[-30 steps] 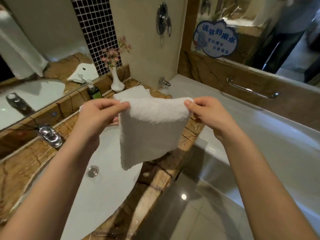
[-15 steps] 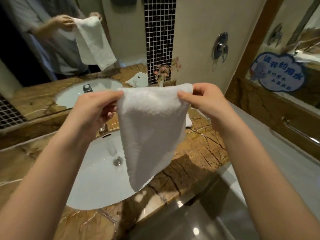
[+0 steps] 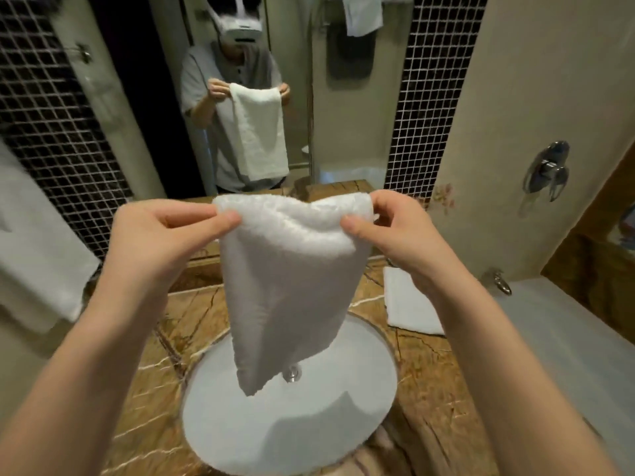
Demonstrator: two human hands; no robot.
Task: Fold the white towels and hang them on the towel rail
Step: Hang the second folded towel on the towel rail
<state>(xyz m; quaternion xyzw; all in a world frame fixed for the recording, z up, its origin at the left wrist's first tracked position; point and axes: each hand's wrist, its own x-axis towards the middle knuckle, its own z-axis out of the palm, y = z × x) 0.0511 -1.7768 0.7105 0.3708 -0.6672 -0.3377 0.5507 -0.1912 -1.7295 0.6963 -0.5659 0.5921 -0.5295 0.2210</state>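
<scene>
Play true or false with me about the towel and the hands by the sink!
The left hand and the right hand both pinch the top edge of the white fluffy towel. True.
That towel lies flat inside the round white sink. False: it hangs in the air above it.
A second white towel lies on the brown marble counter. True.
The right hand holds a bottle. False: it pinches the towel.

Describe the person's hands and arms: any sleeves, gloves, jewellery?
Left hand and right hand are bare: no gloves, rings or watch visible. Both forearms are uncovered to the frame edge. The mirror shows a grey short-sleeved shirt and a white headset.
</scene>
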